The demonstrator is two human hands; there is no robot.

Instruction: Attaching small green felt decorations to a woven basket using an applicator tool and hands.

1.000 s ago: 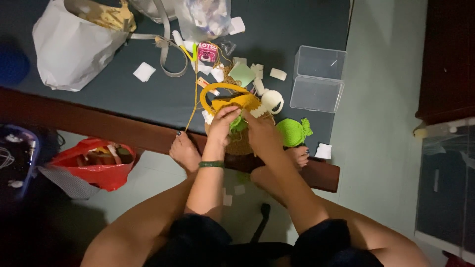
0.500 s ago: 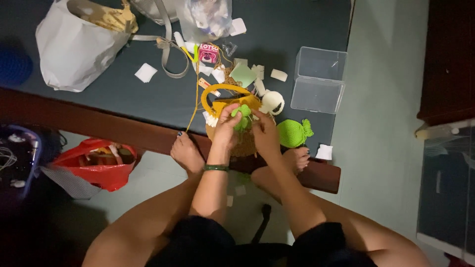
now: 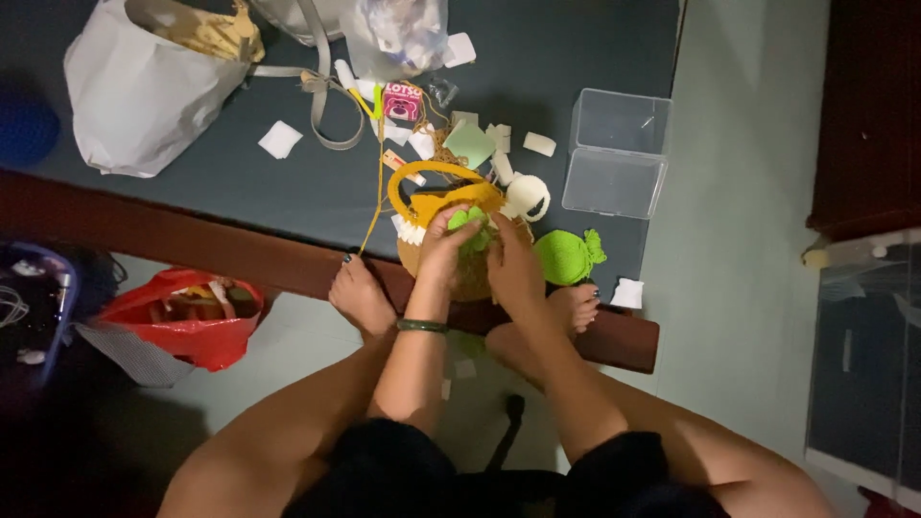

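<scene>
Hands at the near edge of the dark teal worktop, both on one crocheted piece. Left hand, a green bangle on its wrist, has its fingers closed on a small bright green crochet piece; right hand pinches the same piece from the right, fingers together. Under both hands sits a tan woven basket with a rigid yellow handle arching over it on the far side and a white frilled trim on its left.

Just right of the basket lies a green knitted pouch, soft and ribbed, gathered at one end. Beyond it, a white ball-shaped piece. Further right, a clear plastic box, rectangular and hard-walled; contents cannot be told. Far left, a white plastic bag, crumpled, with yellowish material showing at its mouth. Small white paper scraps lie scattered on the worktop.

On the floor at near left, a red plastic bag stands open, with mixed items inside. Bare feet rest on the brown wooden edge rail.
</scene>
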